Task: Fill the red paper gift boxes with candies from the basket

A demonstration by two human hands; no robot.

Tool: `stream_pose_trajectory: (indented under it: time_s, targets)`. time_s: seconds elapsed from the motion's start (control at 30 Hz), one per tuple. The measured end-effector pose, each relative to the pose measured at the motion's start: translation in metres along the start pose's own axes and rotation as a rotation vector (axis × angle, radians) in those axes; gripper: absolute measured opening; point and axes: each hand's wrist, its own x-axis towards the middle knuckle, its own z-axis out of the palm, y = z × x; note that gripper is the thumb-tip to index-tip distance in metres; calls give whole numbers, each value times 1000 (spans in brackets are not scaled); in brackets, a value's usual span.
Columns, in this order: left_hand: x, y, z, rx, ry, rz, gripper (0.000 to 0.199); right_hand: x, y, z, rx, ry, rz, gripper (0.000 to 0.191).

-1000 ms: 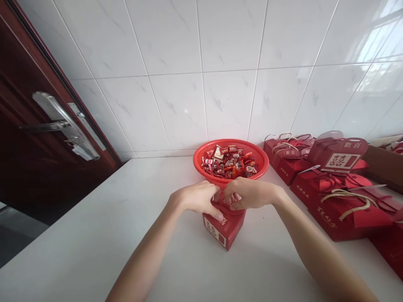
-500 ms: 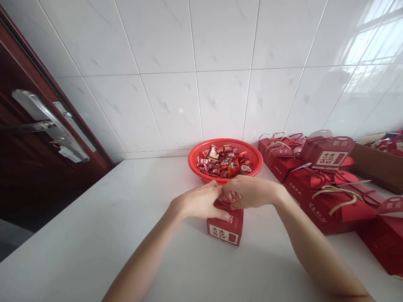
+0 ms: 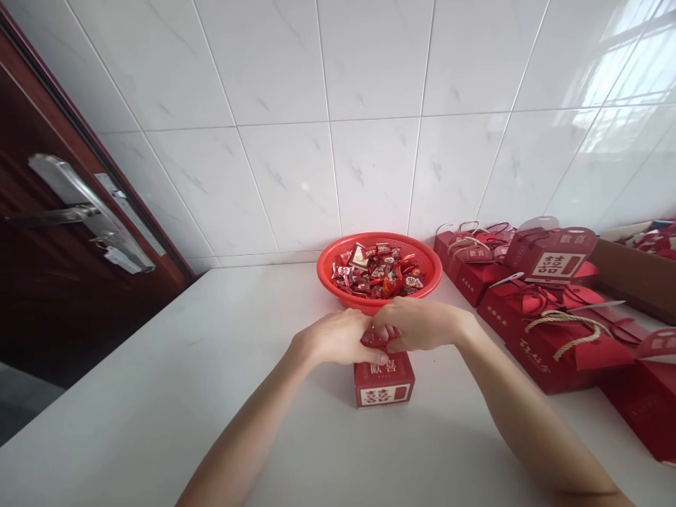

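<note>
A small red box (image 3: 384,382) with white and gold characters stands upright on the white table, its printed front toward me. My left hand (image 3: 343,338) grips its top from the left, thumb lying along the upper front. From the right, my right hand (image 3: 415,324) closes on the same top, fingers curled inward. The two hands meet over the box and hide much of its upper part. Just behind them sits a red plastic basket (image 3: 327,271) filled with wrapped candies (image 3: 374,271).
Several red gift boxes (image 3: 570,359) with rope or ribbon handles are grouped at the right. Behind them is a brown cardboard carton (image 3: 628,278). A tiled wall (image 3: 285,176) borders the white table (image 3: 158,394) at the back; a dark red door (image 3: 47,282) is at the left.
The small box has turned so its front faces me more squarely, and its lower part has shifted slightly right. Both hands remain on its top, with my left hand moved slightly right.
</note>
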Motion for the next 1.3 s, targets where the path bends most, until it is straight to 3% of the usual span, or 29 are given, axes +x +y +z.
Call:
stream_pose_trajectory:
  time_s: [0.23, 0.47, 0.7, 1.07, 1.3]
  targets:
    - [-3, -8, -5, -24, -71, 65, 33, 5, -3, 4, 12, 1, -8, 10]
    - [-4, -9, -5, -64, -70, 19, 38, 8, -9, 8, -34, -11, -17, 18]
    - [-8, -8, -7, -50, -80, 22, 43, 10, -9, 11, -118, 67, -2, 14]
    - [-5, -10, -2, -64, -83, 29, 89, 9, -7, 11, -102, 25, -7, 12]
    - [-3, -4, 1, -17, -112, 15, 77, -2, -1, -1, 18, 149, -54, 7]
